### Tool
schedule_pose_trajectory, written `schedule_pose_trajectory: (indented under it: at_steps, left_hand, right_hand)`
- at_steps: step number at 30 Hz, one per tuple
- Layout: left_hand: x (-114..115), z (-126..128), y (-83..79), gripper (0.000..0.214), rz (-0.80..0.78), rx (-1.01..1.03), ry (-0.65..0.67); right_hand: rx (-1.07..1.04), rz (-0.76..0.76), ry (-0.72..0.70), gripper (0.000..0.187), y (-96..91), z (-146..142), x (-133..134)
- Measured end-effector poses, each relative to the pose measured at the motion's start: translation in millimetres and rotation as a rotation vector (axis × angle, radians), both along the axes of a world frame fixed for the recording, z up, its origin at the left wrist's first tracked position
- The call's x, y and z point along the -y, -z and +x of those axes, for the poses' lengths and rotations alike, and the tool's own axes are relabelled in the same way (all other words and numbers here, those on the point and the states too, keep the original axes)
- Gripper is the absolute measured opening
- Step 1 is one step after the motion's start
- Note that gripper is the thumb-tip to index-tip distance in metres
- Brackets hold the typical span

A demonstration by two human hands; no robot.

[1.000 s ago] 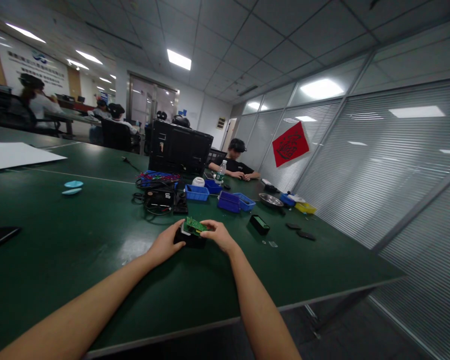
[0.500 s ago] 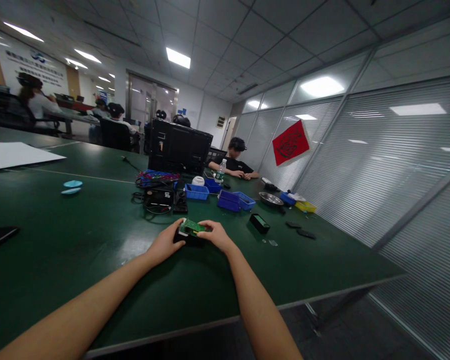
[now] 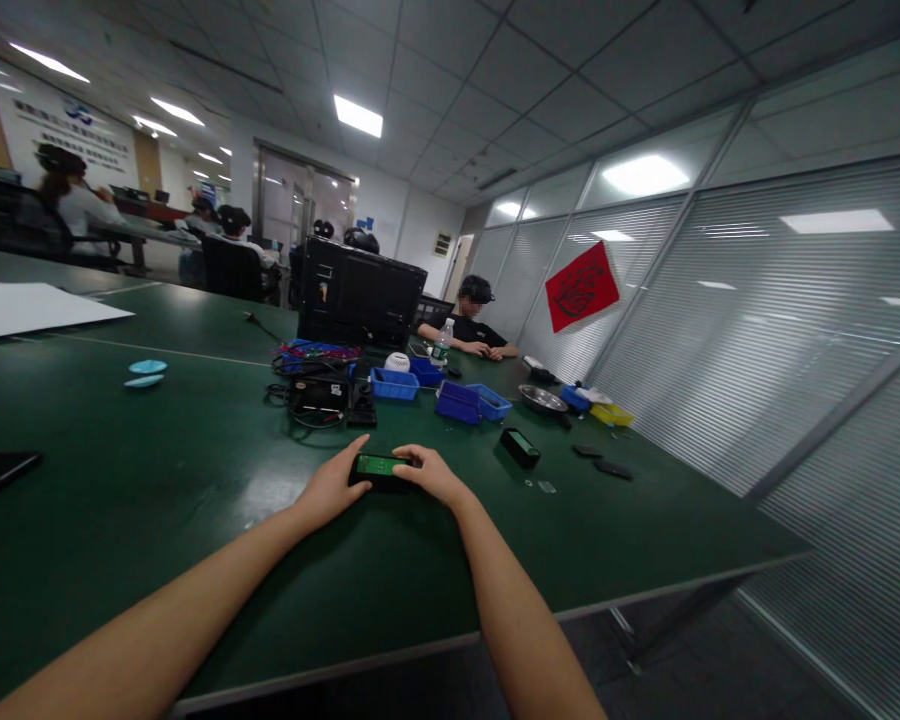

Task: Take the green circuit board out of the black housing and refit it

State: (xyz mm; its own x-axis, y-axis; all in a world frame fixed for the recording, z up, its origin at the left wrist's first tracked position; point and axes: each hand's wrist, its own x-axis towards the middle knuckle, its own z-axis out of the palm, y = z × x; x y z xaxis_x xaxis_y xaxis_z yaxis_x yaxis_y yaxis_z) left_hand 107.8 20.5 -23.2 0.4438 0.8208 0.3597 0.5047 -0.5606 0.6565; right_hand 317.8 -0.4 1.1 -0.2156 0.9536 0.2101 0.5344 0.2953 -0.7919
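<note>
Open bench is stretching left of the left hand and nearer the person; a cabled black box and blue bins are blocking the far side, while another black case is obstructing rightward.

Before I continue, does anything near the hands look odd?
A small clear scrap and a tiny pale piece lie loose on the table near the farther black case: stray-looking, but too small to identify. The green board in the nearer case looks level.
</note>
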Motion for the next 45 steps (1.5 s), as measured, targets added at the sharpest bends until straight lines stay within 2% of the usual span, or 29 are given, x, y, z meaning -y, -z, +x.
schedule_pose_trajectory:
  at_steps: [7,15,19,23,26,28,31,36,41,45]
  left_hand:
    - [-4,-1,3.4,0.068,0.077,-0.006,-0.086]
    - [-7,-1,8.9,0.063,0.090,-0.019,-0.093]
    - [-7,-2,9.8,0.062,0.064,-0.011,-0.083]
    - [-6,-2,7.6,0.061,0.041,-0.010,-0.067]
    - [-4,-2,6.0,0.060,0.029,-0.022,-0.057]
    - [-3,-2,5.2,0.060,0.024,-0.027,-0.060]
    - [-2,-1,4.2,0.061,0.015,-0.026,-0.057]
    - [-1,-1,2.9,0.060,0.016,-0.031,-0.055]
    - [0,-1,0.9,0.060,-0.004,-0.029,-0.043]
    - [1,-1,-1.1,0.060,-0.027,-0.020,-0.041]
  right_hand:
    - [0.145,-0.027,-0.020,0.049,-1.2,-2,2]
    - [0.262,0.037,0.145,0.041,2.5,-4,0]
    - [0.277,0.021,0.297,0.038,4.4,5,-5]
    - [0.346,-0.044,0.561,0.040,4.4,21,-9]
    - [0.422,-0.082,0.733,0.045,3.7,34,-11]
    - [0.450,-0.082,0.783,0.051,3.8,39,-11]
    - [0.455,-0.084,0.793,0.054,5.8,42,-12]
    - [0.447,-0.080,0.778,0.045,8.5,39,-14]
    - [0.458,0.068,0.772,0.034,9.5,27,-13]
    - [0.483,0.115,0.717,0.036,11.7,15,-9]
